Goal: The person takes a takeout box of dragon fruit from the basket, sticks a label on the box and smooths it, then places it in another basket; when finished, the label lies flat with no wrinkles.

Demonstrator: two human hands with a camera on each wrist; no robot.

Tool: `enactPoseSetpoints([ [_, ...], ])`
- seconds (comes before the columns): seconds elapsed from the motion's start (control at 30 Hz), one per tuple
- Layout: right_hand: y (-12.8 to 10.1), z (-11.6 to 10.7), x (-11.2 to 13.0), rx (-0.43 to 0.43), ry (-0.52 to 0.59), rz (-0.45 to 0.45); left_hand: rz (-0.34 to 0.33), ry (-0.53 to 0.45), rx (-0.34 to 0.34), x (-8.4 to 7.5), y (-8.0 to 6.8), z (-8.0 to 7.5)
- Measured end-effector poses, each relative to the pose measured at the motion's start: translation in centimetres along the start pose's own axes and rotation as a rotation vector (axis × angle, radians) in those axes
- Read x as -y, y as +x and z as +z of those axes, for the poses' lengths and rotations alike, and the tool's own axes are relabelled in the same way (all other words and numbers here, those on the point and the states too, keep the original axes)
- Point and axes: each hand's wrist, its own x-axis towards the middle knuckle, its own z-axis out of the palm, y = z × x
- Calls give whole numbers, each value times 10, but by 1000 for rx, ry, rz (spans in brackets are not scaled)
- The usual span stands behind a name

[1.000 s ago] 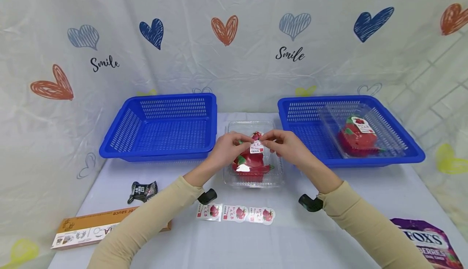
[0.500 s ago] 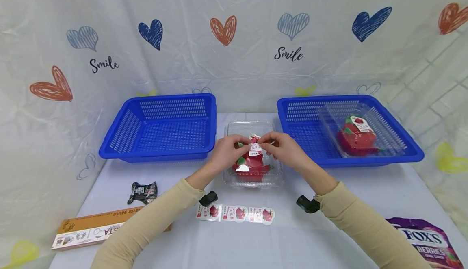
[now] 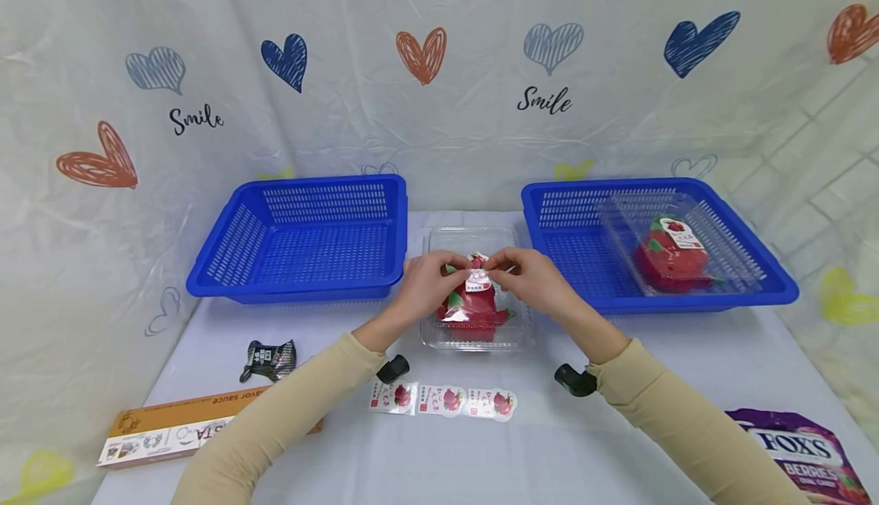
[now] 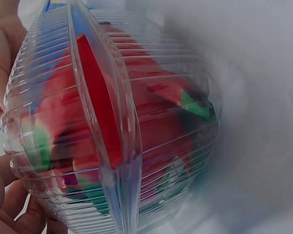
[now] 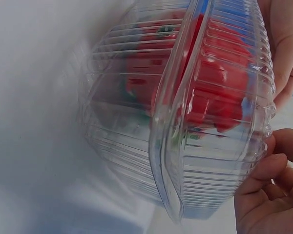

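Hands' sticker (image 3: 478, 282) slightly lower; white table (image 3: 618, 421), heart-printed backdrop (image 3: 439, 93).

The surface (image 3: 687, 368) was covered with a pale cloth. Two blue baskets stood on it at the back: the left basket (image 3: 302, 238) and the right basket (image 3: 776, 284), well apart. Between them, a clear plastic box (image 3: 474, 333) sat on the surface. Just in front of the box lay a strip of stickers (image 3: 442, 400). Toward the front left corner lay a flat orange carton (image 3: 172, 429), with a small dark wrapper (image 3: 268, 360) near it, further back. At the front right corner lay a purple candy bag (image 3: 800, 451), partly cut off by the frame edge.
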Motion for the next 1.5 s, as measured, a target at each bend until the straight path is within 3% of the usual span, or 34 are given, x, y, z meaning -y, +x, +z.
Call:
enactPoseSetpoints([
  [0.8, 5, 6, 3, -45, -132, -56, 37, 83, -3, -1, 6, 1],
  [1.5, 4, 9, 5, -70, -194, -121, -18, 98, 36, -2, 5, 2],
])
